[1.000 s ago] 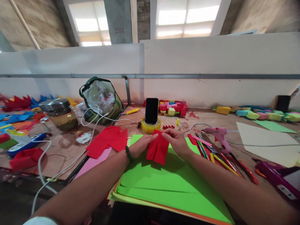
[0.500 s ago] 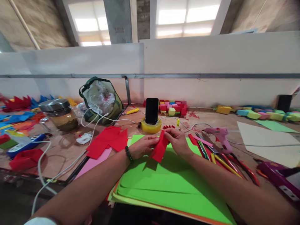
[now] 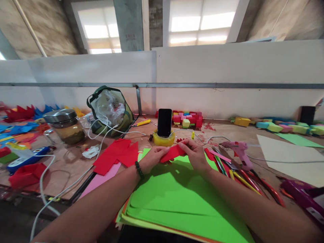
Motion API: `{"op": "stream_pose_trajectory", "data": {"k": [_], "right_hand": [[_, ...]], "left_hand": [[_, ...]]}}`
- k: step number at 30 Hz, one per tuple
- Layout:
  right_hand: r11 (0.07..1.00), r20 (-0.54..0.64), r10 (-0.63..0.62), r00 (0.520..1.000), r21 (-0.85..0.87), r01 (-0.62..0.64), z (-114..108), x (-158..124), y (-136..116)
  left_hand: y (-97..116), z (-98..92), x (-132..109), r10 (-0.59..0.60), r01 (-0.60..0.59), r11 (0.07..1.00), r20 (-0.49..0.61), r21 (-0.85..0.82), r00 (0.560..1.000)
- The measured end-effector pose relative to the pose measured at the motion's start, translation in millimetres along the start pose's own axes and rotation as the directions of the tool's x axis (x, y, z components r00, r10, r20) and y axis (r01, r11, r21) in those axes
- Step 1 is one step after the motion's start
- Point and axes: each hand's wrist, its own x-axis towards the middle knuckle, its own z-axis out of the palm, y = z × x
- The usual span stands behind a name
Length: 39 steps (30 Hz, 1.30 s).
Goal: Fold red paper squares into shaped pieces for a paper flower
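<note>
A small folded piece of red paper (image 3: 173, 153) is stretched between my two hands, over a stack of green sheets (image 3: 182, 195). My left hand (image 3: 153, 158) pinches its left end; a dark bead bracelet circles that wrist. At the other end, my right hand (image 3: 194, 156) grips the paper between thumb and fingers. Just beyond my hands a phone (image 3: 164, 123) stands upright in a yellow roll of tape (image 3: 164, 138). More red paper pieces (image 3: 116, 154) lie to the left of the stack.
On the right lie a pink glue gun (image 3: 239, 152), red-handled pliers (image 3: 272, 190), cream paper (image 3: 288, 158) and a purple tool (image 3: 303, 195). A glass jar (image 3: 64, 126), a camouflage bag (image 3: 111, 111) and white cables stand or run on the left. Small paper blocks (image 3: 188, 118) sit behind the phone.
The red paper has turned from hanging steeply downward to lying nearly level between my hands. My left hand has shifted slightly left. The view has tilted a little upward.
</note>
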Motion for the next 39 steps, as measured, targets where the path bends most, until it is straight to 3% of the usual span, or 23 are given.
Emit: {"op": "stream_pose_trajectory", "data": {"k": [8, 18, 21, 24, 27, 29, 31, 35, 39], "right_hand": [[0.999, -0.008, 0.031, 0.999, -0.024, -0.031, -1, 3, 1], [0.999, -0.074, 0.021, 0.997, -0.025, -0.023, -10, 12, 3], [0.999, -0.084, 0.022, 0.996, -0.029, -0.024, -11, 12, 1], [0.998, -0.019, 0.028, 0.999, -0.056, -0.029, -7, 6, -4], [0.997, 0.072, 0.038, 0.997, -0.064, -0.033, 1, -3, -7], [0.999, 0.108, 0.035, 0.993, -0.044, -0.031, 6, -7, -9], [1.000, 0.137, 0.028, 0.990, -0.017, -0.026, 9, -9, -10], [1.000, 0.214, 0.013, 0.977, 0.020, -0.018, 12, -11, -11], [0.998, 0.211, 0.020, 0.977, 0.046, -0.030, 12, -11, -8]], "left_hand": [[-5, -7.9, 5, 0.020, -0.020, 0.999, -0.012, 0.045, 1.000], [8, -22.5, 5, -0.045, 0.028, 0.989, 0.115, 0.146, 0.992], [12, -23.9, 4, 0.029, -0.043, 0.981, 0.079, 0.190, 0.996], [10, -17.2, 1, 0.125, -0.134, 0.955, 0.052, 0.266, 0.991], [3, -4.1, -2, 0.256, -0.313, 0.835, 0.182, 0.454, 0.949], [-1, 3.9, -4, 0.323, -0.408, 0.768, 0.252, 0.494, 0.912], [-3, 8.3, -6, 0.298, -0.369, 0.821, 0.224, 0.436, 0.928], [-2, 7.6, -6, 0.120, -0.151, 0.957, 0.136, 0.247, 0.983], [-1, 7.1, -6, 0.127, -0.155, 0.969, 0.149, 0.194, 0.981]]}}
